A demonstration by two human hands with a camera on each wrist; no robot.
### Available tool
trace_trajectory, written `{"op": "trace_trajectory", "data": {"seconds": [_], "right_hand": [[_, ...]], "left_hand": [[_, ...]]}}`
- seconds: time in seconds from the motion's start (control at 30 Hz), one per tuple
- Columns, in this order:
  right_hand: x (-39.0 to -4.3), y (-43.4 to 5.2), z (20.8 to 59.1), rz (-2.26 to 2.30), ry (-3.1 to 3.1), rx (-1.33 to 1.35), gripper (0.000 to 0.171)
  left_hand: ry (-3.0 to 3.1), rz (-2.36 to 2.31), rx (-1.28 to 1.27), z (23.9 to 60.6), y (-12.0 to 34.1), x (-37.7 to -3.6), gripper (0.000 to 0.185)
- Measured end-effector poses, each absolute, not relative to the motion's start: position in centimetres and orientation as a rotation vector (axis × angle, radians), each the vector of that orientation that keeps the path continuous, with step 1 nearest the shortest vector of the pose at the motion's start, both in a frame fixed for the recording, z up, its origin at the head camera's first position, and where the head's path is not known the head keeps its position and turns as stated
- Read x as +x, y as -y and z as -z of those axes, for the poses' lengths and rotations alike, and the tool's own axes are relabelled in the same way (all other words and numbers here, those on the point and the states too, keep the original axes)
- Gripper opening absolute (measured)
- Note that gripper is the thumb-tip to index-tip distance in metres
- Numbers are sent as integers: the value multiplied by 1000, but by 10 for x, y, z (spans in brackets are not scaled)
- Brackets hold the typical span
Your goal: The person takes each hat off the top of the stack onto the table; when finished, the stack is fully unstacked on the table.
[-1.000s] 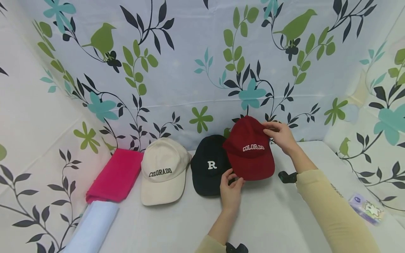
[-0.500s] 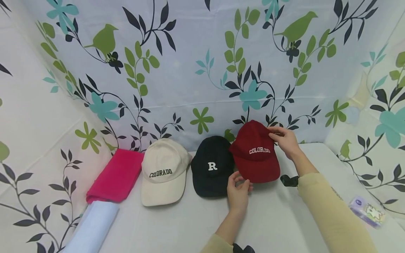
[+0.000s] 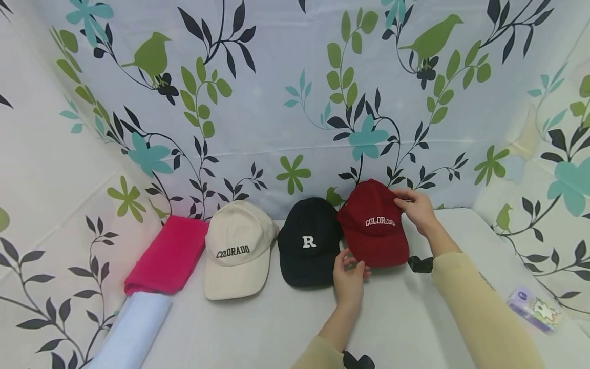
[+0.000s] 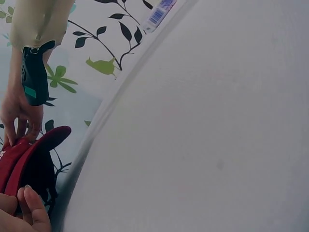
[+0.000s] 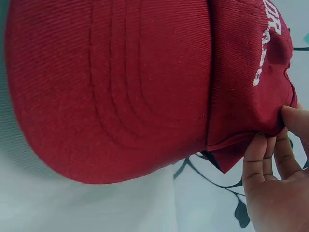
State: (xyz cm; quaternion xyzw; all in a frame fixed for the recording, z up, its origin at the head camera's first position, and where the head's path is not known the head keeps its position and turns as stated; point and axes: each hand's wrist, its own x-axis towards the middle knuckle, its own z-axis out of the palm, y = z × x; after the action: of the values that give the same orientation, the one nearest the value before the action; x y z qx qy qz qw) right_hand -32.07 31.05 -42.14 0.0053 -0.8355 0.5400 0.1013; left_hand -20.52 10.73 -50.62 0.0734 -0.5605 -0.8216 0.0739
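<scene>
Right hand (image 3: 418,209) pinches the crown side of the red cap (image 3: 375,225); left hand (image 3: 349,277) grips its brim's front edge. The cap sits between both hands on the white table (image 3: 276,328), just beside the black cap (image 3: 308,241).

Open white table (image 3: 276,328) in front; black cap (image 3: 308,241) tight against red cap (image 3: 374,225), backdrop (image 3: 276,118) close behind

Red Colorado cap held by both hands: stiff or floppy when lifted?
The red cap likely handles mixed: its stitched brim keeps a curve, while the crown creases under the right hand. Probably light, since fingertip pinches from the left hand suffice.
</scene>
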Motion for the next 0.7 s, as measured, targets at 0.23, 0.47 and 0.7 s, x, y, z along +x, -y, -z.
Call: {"op": "trace_trajectory", "data": {"seconds": [0.23,0.47,0.7], "right_hand": [[-324,-313,433,-1524,2547,-22,37],[-324,-311,436,-1455,2623,-37,37],[-324,-309,442,-1428,2676,-45,37]], "left_hand": [[1699,2552,348,506,-109,-205,47],[1699,2626,417,508,-109,-204,48],[1742,2678,440,503,-105,-200,53]]}}
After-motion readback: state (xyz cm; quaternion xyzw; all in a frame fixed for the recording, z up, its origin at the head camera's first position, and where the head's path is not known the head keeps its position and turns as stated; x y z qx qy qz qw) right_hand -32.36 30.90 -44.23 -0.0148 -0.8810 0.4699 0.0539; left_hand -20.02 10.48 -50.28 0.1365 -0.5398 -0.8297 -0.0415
